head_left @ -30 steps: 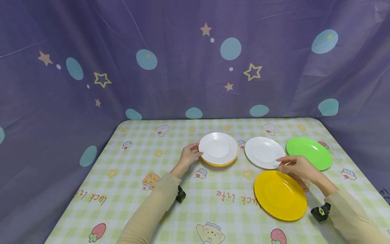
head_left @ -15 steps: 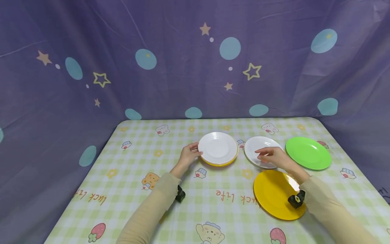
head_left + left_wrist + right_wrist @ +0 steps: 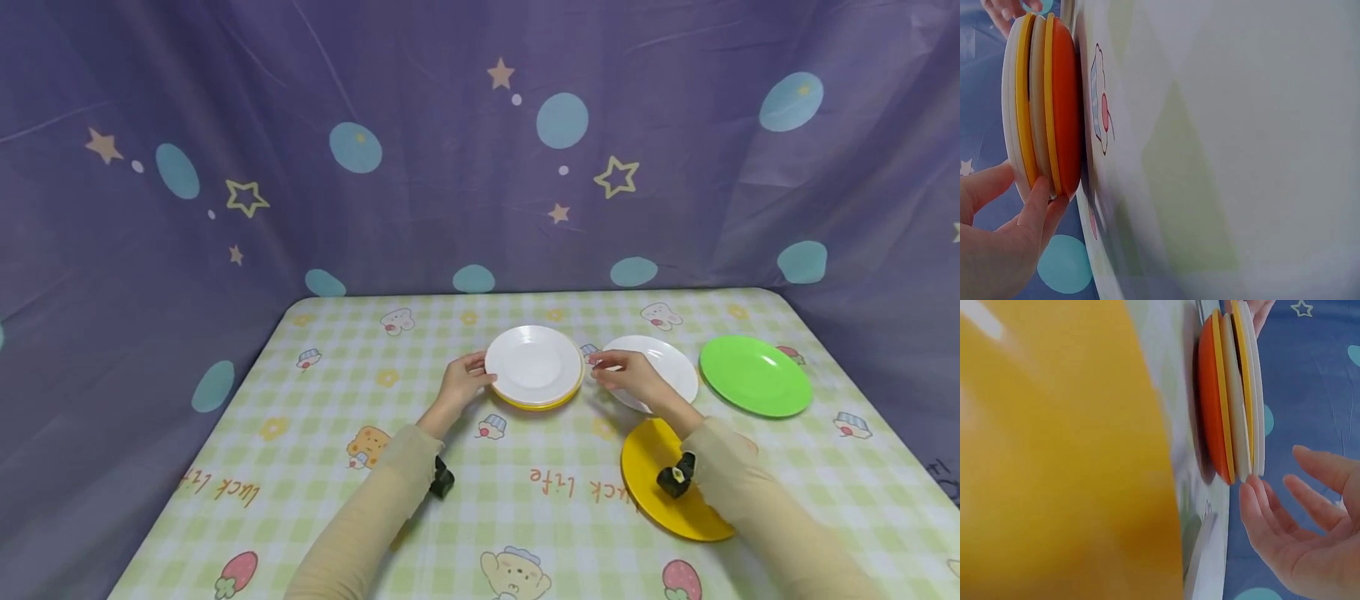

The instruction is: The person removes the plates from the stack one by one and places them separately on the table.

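A stack of plates (image 3: 534, 364) stands mid-table with a white plate on top. From the side, in the left wrist view, white, yellow and cream rims show above an orange underside (image 3: 1067, 106). My left hand (image 3: 459, 385) holds the stack's left edge, thumb at the top rim and fingers lower on the side. My right hand (image 3: 630, 377) hovers over a single white plate (image 3: 675, 367), fingers spread towards the stack's right edge. In the right wrist view its lower fingertips (image 3: 1251, 487) lie close to the rims; contact is unclear.
A yellow plate (image 3: 648, 475) lies near the front right, partly hidden under my right forearm. Further right is a green plate (image 3: 756, 375). A checked cloth (image 3: 322, 517) covers the table, with a purple curtain (image 3: 420, 217) behind it.
My right hand has moved left from the single white plate's right edge, across it, to beside the stack. My left hand has stayed at the stack, and the plates have not moved.
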A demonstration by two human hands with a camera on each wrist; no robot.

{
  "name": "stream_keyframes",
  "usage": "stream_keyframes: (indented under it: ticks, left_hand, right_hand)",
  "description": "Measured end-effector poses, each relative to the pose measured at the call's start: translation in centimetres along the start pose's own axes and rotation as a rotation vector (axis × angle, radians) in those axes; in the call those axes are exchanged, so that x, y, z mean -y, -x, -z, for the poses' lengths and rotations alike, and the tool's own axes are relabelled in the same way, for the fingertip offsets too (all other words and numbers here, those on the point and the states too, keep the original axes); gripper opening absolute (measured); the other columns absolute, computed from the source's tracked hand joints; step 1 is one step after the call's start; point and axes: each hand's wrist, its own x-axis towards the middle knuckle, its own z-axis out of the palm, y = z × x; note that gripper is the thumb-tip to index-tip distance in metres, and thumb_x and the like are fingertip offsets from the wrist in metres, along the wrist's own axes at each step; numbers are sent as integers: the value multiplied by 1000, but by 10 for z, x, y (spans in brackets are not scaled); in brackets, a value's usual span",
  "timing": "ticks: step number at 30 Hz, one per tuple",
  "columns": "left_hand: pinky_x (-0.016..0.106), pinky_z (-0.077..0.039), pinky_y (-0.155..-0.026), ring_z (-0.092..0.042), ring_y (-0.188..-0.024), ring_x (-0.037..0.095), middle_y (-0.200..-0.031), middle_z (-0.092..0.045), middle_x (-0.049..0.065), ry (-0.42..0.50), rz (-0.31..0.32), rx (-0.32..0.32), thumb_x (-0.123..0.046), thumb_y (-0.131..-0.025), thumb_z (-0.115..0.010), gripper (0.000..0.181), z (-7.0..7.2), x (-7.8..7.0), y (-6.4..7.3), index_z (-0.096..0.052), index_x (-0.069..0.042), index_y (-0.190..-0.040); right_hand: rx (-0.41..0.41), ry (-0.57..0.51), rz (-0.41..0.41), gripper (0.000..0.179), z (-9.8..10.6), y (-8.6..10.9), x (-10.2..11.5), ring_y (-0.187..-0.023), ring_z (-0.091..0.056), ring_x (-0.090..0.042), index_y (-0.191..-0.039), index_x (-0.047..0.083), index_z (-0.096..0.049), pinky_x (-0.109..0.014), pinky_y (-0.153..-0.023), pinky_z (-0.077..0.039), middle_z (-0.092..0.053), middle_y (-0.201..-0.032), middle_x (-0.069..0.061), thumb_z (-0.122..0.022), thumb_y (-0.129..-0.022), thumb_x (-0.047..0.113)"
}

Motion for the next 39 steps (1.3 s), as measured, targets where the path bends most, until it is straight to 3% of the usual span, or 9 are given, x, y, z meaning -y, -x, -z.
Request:
stream_keyframes:
  ticks: [4, 15, 23, 33, 39]
  left_hand:
    - [30, -50, -91, -55, -112, 32, -122, -55, 23, 4, 1, 3, 6, -77, -64, 50, 0, 0, -1, -50, 4, -125]
    - [29, -50, -91, -55, -112, 31, -122, -55, 23, 5, 4, 15, 6, -77, -64, 50, 0, 1, -3, -50, 5, -125]
    - [29, -49, -92, -55, -113, 30, -123, -55, 21, -17, 17, 15, 5, -78, -64, 50, 1, 1, -2, -50, 3, -126]
    - [30, -49, -92, -54, -113, 30, -125, -54, 21, -15, 6, 18, 5, -78, -64, 48, 0, 1, -2, -52, 4, -124]
    - [30, -49, -93, -54, -113, 30, -125, -53, 21, -23, 17, 12, 5, -78, -65, 47, 1, -1, -1, -52, 3, -124]
  right_hand:
    - [-45, -37, -29, 41, -8, -7, 3, -88, -62, -27, -125, -13, -46, -37, -77, -56, -53, -117, -33, -55, -89, 3]
    - [-132, -17, -112, 47, -19, -19, 1, -87, -59, -18, -129, -5, -47, -33, -77, -56, -55, -117, -26, -61, -85, 9]
    - [-160, -40, -144, 50, -26, -25, 7, -65, -54, -4, -125, -7, -50, -26, -68, -57, -59, -108, -26, -66, -79, 4]
    - [-202, -43, -198, 46, -30, -30, 7, -60, -53, -4, -121, -8, -53, -34, -69, -58, -58, -95, -18, -67, -78, -1]
    - [-215, -52, -226, 46, -31, -34, 4, -54, -54, -3, -122, -6, -54, -31, -67, -57, -57, -80, -6, -67, -78, 0]
